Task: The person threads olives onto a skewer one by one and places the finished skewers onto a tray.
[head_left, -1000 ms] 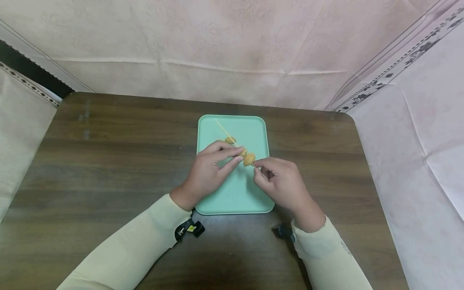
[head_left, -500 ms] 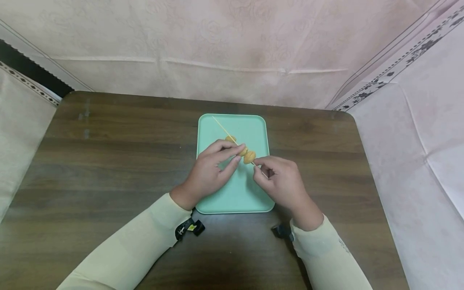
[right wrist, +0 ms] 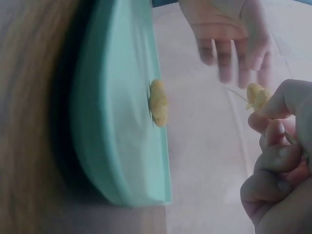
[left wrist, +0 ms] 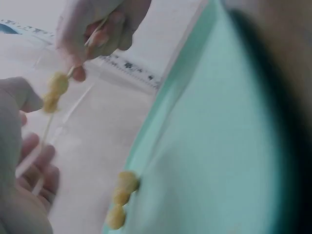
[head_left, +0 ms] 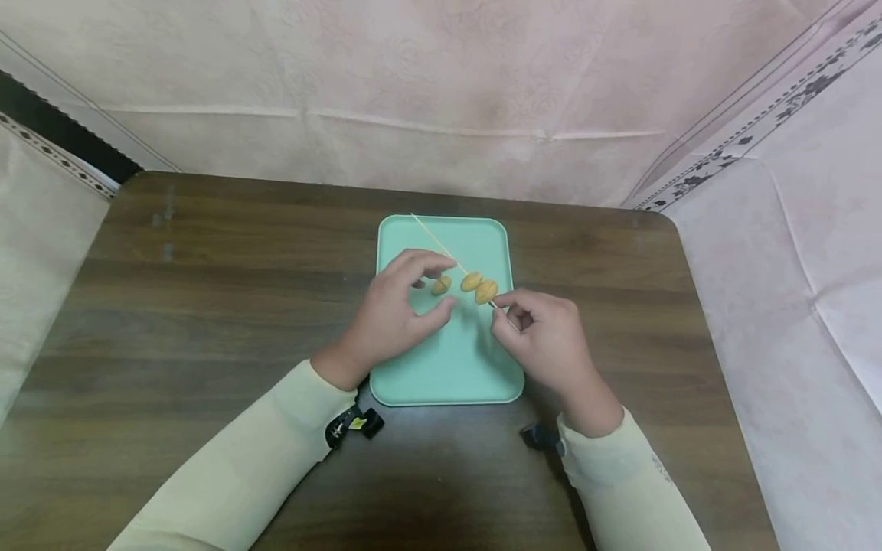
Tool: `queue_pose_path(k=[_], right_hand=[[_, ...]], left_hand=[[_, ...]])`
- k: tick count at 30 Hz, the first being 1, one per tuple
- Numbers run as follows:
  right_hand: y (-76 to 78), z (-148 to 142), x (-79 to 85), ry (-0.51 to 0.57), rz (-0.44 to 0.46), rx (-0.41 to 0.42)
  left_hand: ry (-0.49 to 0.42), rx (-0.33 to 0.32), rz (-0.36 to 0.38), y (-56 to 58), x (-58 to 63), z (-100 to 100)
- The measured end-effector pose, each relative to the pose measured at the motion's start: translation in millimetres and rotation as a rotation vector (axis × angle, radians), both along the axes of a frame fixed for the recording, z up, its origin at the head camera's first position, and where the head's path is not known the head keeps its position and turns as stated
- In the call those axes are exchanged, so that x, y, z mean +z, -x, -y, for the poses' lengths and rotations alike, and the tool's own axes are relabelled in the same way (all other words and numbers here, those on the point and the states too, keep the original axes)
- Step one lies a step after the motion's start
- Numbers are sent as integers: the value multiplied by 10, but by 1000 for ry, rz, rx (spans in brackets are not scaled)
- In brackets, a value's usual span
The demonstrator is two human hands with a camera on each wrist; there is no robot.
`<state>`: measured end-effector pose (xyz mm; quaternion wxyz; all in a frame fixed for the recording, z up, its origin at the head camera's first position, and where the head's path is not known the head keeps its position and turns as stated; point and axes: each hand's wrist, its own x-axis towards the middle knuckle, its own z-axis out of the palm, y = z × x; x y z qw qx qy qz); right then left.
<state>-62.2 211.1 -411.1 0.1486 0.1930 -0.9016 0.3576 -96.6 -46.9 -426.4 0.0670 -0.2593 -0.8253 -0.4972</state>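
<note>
My right hand (head_left: 547, 337) pinches a thin wooden skewer (head_left: 438, 242) close to its lower end. Threaded on it are two yellow-brown oval pieces (head_left: 485, 291), just above the fingertips. The skewer's long bare part slants up and to the left over the tray. Beside it is my left hand (head_left: 386, 310), thumb and fingers spread apart and gripping nothing. Similar loose pieces (left wrist: 122, 197) lie on the mint-green tray (head_left: 448, 383); in the head view they show between the left thumb and fingers. What kind of food the pieces are cannot be made out.
The tray lies on a dark brown wooden table (head_left: 241, 268). Pale patterned cloth (head_left: 413, 92) hangs behind the table, with more cloth at both sides. Each wrist carries a small black camera on a strap.
The left hand has let go of the pieces on the skewer and moved back left with its fingers spreading. The right hand and skewer have shifted slightly right and up.
</note>
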Motion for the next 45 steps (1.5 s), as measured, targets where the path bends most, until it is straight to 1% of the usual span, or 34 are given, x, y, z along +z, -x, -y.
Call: queue_pose_path(k=[2,4,6,7,9,13,16,19,21,23,28,31,33,36,38,42,43,45], right_hand=[[10,-27,7,5,8,-12],[21,-60,-2,6,8,-26],[27,-94,-12,-1,6,-35],[28,-109,-19,-2,8,-37],[26,-133,-37,-9,10,-39],[22,-152,-59,-14,23,-31],[22,-154,-59,-12,32,-27],[24,-153,-55,-14,33,-30],[22,-156,-58,-17,31,-36],[19,-159,-60,-19,30,-40],[-1,-163,-56,-14,33,-42],[-18,-173,-49,-13,38,-45],[-29,-184,-39,-13,41,-49],[-48,-208,-19,-16,46,-56],[-63,-222,0,-15,44,-56],[-98,-245,25,-2,30,-41],[-107,-247,30,0,25,-36],[-122,-250,42,-5,15,-20]], left_hand=[[105,-2,82,59,41,45],[245,-19,144,137,52,72],[394,-43,170,217,55,74],[460,-50,172,252,57,66],[553,-53,166,319,52,35],[652,-20,153,405,31,-49],[686,7,128,430,17,-104],[697,13,80,439,13,-136],[695,9,54,442,6,-148],[686,2,48,443,-3,-155],[655,-16,92,433,-20,-144],[597,-21,123,434,-26,-107],[517,-20,141,442,-9,-63],[364,-6,190,463,51,25],[260,22,246,474,115,90],[74,105,408,480,254,222],[37,121,441,479,284,257],[-21,141,482,482,329,322]])
